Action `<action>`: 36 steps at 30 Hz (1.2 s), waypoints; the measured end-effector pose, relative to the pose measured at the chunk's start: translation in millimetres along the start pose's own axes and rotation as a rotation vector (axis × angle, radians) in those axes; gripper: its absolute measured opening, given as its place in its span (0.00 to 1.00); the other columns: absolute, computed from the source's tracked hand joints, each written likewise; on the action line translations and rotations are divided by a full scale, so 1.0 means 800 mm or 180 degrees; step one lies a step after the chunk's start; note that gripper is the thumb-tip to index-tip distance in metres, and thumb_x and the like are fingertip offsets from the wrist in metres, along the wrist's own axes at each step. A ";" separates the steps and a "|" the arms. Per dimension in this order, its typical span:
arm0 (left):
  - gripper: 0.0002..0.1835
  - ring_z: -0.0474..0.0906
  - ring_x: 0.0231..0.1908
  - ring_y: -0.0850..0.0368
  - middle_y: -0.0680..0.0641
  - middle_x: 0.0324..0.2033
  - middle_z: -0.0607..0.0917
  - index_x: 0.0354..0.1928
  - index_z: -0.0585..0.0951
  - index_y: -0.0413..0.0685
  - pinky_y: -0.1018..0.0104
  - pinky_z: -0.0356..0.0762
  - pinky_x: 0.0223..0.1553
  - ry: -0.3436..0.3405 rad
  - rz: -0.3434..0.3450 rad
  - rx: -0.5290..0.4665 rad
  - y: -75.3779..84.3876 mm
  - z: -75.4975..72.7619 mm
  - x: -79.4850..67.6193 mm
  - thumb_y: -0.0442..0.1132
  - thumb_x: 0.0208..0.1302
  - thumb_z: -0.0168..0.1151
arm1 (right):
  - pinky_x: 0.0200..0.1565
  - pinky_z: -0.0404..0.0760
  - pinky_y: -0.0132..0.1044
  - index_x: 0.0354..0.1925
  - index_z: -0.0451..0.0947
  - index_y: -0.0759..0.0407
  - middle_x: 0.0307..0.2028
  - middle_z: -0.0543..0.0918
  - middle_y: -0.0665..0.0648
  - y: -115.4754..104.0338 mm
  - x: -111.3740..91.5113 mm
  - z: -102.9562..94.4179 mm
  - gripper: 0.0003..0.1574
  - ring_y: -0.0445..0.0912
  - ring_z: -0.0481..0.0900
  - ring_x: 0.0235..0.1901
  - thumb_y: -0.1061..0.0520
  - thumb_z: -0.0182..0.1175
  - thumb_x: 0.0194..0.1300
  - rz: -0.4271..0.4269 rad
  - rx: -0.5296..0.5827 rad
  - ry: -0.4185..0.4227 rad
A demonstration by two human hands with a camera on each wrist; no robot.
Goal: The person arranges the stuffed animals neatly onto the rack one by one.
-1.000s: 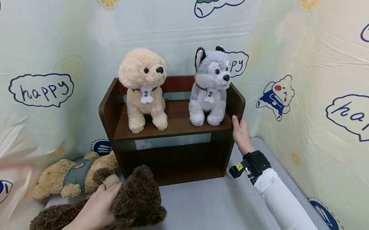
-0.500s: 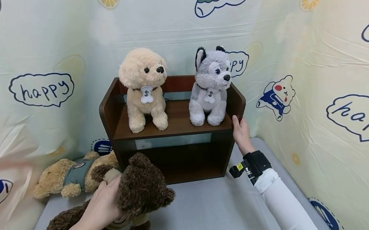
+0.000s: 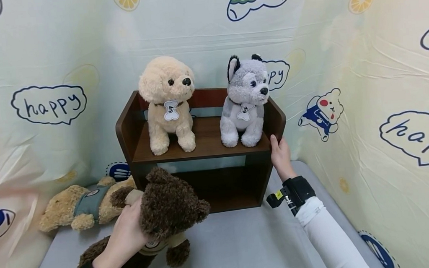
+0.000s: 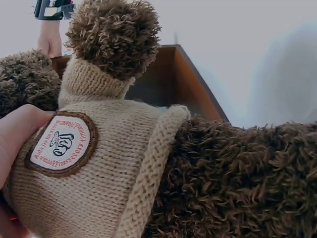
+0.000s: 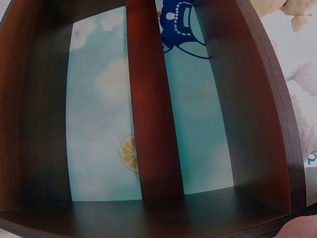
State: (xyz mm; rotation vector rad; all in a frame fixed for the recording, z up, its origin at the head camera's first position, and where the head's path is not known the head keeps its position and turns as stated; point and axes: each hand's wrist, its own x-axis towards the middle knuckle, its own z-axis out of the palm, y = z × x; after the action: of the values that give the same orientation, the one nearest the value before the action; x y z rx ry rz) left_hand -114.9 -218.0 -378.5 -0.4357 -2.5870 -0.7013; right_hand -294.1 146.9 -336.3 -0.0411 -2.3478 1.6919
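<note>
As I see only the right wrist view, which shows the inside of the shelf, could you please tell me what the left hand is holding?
Observer: In the head view, the left hand holds a brown bear.
Operator: Thank you. Does it wear anything?
Observer: Yes, the left wrist view shows a beige knit sweater with a brown-edged patch.
Operator: And is any other toy lying down, please?
Observer: Yes, in the head view a tan toy lies just to the left of the shelf.
</note>
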 end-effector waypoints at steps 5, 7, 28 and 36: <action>0.37 0.74 0.45 0.45 0.40 0.50 0.75 0.61 0.66 0.42 0.48 0.67 0.45 0.0082 -0.0079 -0.0120 0.005 0.002 0.006 0.38 0.47 0.69 | 0.57 0.63 0.47 0.61 0.57 0.65 0.57 0.66 0.64 0.000 0.000 0.000 0.28 0.53 0.63 0.53 0.48 0.36 0.73 0.0032 0.0029 0.0009; 0.36 0.73 0.46 0.43 0.39 0.50 0.76 0.60 0.66 0.41 0.46 0.67 0.46 0.0114 -0.0123 -0.0183 0.006 0.002 0.007 0.38 0.47 0.69 | 0.57 0.63 0.47 0.61 0.57 0.65 0.56 0.66 0.65 0.000 0.000 0.000 0.28 0.53 0.63 0.53 0.48 0.35 0.73 0.0039 0.0014 0.0012; 0.30 0.72 0.46 0.51 0.41 0.48 0.75 0.59 0.67 0.40 0.60 0.69 0.47 0.0755 -0.0323 -0.0716 0.013 0.025 0.019 0.33 0.52 0.65 | 0.58 0.62 0.47 0.62 0.57 0.64 0.59 0.65 0.64 0.002 0.001 0.000 0.29 0.53 0.63 0.55 0.47 0.35 0.73 0.0015 0.0014 0.0006; 0.30 0.70 0.49 0.54 0.43 0.50 0.74 0.61 0.66 0.44 0.64 0.66 0.50 0.0950 -0.0390 -0.1055 0.015 0.036 0.023 0.34 0.55 0.64 | 0.59 0.61 0.47 0.62 0.57 0.64 0.60 0.65 0.64 0.002 0.000 0.000 0.28 0.52 0.63 0.56 0.47 0.36 0.73 -0.0068 -0.0017 0.0040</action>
State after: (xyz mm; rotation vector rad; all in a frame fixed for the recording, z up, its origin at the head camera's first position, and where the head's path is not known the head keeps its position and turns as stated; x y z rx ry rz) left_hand -135.2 -189.2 -387.3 -0.2477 -2.2354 -1.1523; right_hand -294.7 147.3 -338.1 -0.0275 -2.3354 1.6708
